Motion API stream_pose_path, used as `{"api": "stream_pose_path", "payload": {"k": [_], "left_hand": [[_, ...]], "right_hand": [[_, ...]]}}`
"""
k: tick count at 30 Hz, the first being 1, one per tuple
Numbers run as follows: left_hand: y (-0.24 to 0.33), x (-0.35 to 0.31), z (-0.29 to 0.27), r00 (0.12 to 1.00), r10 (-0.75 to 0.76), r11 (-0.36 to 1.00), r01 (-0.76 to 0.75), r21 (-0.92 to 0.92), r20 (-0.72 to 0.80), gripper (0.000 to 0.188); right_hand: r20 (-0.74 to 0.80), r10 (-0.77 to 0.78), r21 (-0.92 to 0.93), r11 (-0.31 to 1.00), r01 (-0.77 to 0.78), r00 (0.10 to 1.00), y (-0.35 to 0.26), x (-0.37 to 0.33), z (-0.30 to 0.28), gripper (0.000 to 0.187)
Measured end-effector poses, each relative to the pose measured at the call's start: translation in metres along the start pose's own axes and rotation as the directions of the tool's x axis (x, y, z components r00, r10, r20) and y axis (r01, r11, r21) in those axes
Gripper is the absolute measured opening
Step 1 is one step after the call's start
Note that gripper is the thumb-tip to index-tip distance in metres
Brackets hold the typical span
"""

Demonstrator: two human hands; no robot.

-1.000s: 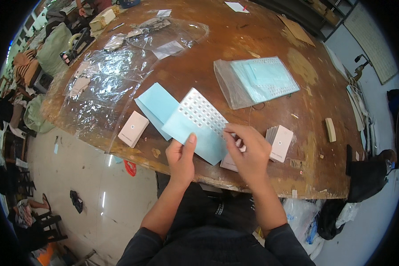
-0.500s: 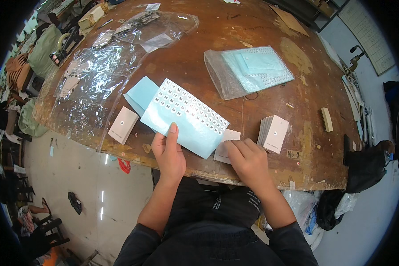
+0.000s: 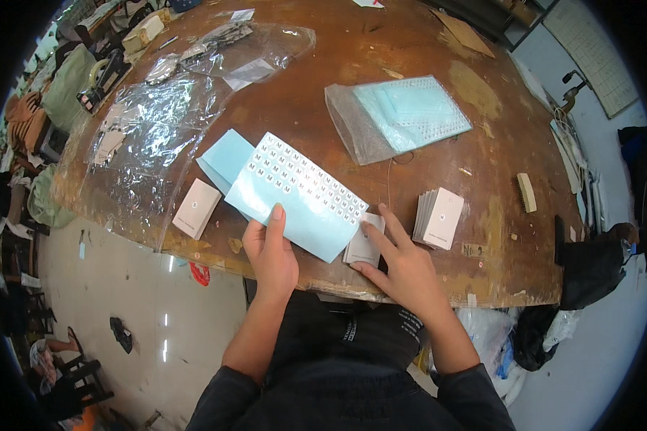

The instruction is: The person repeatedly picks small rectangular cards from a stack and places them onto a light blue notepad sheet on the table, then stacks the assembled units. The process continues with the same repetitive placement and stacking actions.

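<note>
My left hand (image 3: 272, 248) grips a light blue sticker sheet (image 3: 284, 205), thumb on top and the other fingers hidden beneath. Small round white stickers with a black letter cover its upper part; the lower strip is bare. My right hand (image 3: 406, 269) is open, its fingers spread over a pale pink tag stack (image 3: 364, 248) at the sheet's right corner. The thumb touches the stack's near edge, and a fingertip rests by the top tag's sticker. Close to its right lies a fanned stack of pale tags (image 3: 442, 219). Another tag stack (image 3: 197, 208) sits left of the sheet.
A folded blue sheet (image 3: 226, 158) pokes out behind the held one. Farther off lies a clear bag of blue sticker sheets (image 3: 410, 111). Crumpled clear plastic (image 3: 147, 129) covers the table's left side. A small brush (image 3: 527, 192) is at the right, and the wooden table's front edge (image 3: 482, 298) curves before me.
My right hand has opened from a closed pinch to spread fingers over the middle tag stack. The top tag there now shows a round sticker. My left hand keeps its hold on the sheet.
</note>
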State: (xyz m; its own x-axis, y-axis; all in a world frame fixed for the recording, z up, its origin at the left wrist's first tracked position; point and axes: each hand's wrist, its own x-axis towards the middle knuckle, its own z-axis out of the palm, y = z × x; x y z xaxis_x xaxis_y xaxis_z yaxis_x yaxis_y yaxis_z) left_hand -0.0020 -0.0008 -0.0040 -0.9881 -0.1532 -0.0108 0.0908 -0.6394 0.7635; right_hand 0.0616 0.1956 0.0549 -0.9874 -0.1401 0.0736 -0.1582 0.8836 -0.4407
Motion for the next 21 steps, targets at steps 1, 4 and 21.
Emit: {"api": "stream_pose_path", "payload": {"k": [1,4,21], "left_hand": [[0.0,0.0,0.001,1.0,-0.007,1.0,0.007,-0.009,-0.01,0.028],[0.001,0.0,0.001,1.0,-0.013,0.999,0.013,-0.03,-0.027,0.028],[0.002,0.002,0.003,0.998,-0.015,1.0,0.014,-0.017,-0.062,0.03]], "right_hand": [[0.028,0.008,-0.017,1.0,-0.008,1.0,0.0,0.001,0.0,0.057],[0.028,-0.058,-0.069,0.996,0.06,0.998,0.003,0.004,0.0,0.059],[-0.071,-0.152,-0.06,0.987,0.148,0.986,0.01,-0.003,0.011,0.043]]}}
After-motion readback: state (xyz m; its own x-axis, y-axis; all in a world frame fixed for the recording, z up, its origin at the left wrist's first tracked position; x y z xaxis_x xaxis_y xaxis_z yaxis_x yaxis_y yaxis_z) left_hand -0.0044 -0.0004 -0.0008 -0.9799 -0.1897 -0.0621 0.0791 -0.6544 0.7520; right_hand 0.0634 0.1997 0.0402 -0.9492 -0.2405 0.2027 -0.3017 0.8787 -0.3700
